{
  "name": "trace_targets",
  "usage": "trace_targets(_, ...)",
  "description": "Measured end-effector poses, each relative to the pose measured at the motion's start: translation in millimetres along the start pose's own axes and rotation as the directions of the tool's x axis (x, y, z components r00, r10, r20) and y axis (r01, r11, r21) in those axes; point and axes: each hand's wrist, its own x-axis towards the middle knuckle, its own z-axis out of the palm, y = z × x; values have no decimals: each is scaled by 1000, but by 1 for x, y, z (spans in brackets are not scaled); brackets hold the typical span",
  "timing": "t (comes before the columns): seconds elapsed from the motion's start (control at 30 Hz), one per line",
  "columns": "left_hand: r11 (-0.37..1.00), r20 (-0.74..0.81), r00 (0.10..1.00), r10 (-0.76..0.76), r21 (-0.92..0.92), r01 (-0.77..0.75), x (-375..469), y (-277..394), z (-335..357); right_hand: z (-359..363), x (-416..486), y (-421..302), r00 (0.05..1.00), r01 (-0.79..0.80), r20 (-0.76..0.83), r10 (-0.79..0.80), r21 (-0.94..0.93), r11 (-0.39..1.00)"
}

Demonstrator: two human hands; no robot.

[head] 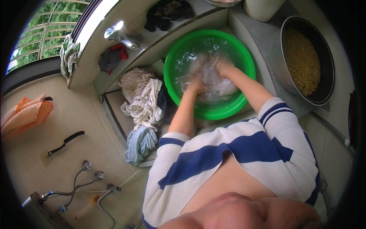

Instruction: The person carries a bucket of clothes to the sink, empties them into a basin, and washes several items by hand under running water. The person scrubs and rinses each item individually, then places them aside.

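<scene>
A round green plastic basin [248, 65] filled with churning water stands in front of me. Both of my hands are down in the water, partly hidden by splashes and blur. My left hand [197, 85] is at the middle-left of the basin, its fingers under the surface. Farther right and higher in the picture is my right hand [222, 67], also partly submerged. A light checked cloth [227, 86] lies in the water close to my hands. Whether my fingers grip any fabric is not visible.
Left of the basin lie a checked cloth [135, 81], white printed garments [144, 106] and a light blue cloth [140, 144]. A metal faucet [123, 37] and a dark grey and red cloth [111, 58] are beyond. A large metal pot [303, 61] of yellowish beans or grains stands at the right.
</scene>
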Motion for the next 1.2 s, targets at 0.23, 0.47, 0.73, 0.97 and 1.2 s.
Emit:
trace_targets(0.23, 985, -326, 931, 163, 109, -134, -51, 3, 4, -34, -46, 36, 993, 88, -119, -11, 659, 747)
trace_targets(0.47, 620, -665, 733, 140, -519, -589, -80, -17, -24, -160, -101, -17, 966, 257, -256, -43, 923, 286)
trace_targets(0.73, 87, -919, 389, 68, -383, -920, -202, 29, -156, -244, -145, -35, 909, 401, -415, 32, 895, 196)
trace_targets(0.97, 216, -859, 504, -91, -511, -832, -167, 19, -163, -188, -132, -7, 891, 317, -420, 175, 849, 423)
trace_targets(1.2, 935, -645, 736, 206, -92, -342, -43, -34, -12, -35, -85, -11, 902, 145, -428, 58, 426, 893)
